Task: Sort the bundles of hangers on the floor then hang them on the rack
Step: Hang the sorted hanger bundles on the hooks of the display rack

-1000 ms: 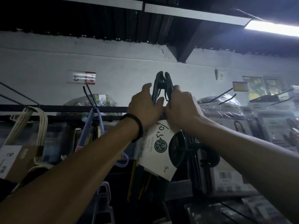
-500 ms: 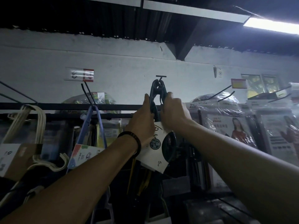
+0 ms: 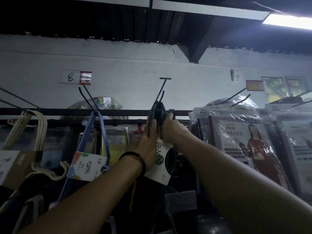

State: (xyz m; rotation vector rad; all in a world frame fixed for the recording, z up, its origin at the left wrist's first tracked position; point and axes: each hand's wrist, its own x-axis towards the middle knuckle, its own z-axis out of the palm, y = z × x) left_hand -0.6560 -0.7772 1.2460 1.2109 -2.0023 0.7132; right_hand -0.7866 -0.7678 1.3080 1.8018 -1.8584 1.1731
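Both arms reach up and forward, a dark band [image 3: 141, 160] on the left wrist. The left hand [image 3: 149, 141] and right hand [image 3: 170, 129] sit side by side, each curled round the neck of a black hanger bundle [image 3: 158, 111]. The left grips its left side and the right grips its right side. The bundle's white card [image 3: 159, 168] hangs below, between the wrists. Its hooks are looped over a black peg [image 3: 162, 92] just above the fingers, at the rack's rail [image 3: 50, 109]. Blue hangers [image 3: 101, 125] and cream hangers [image 3: 39, 130] hang on pegs to the left, and wrapped packs [image 3: 244, 141] hang to the right. A tag marked 8 [image 3: 74, 77] sits on the wall behind.
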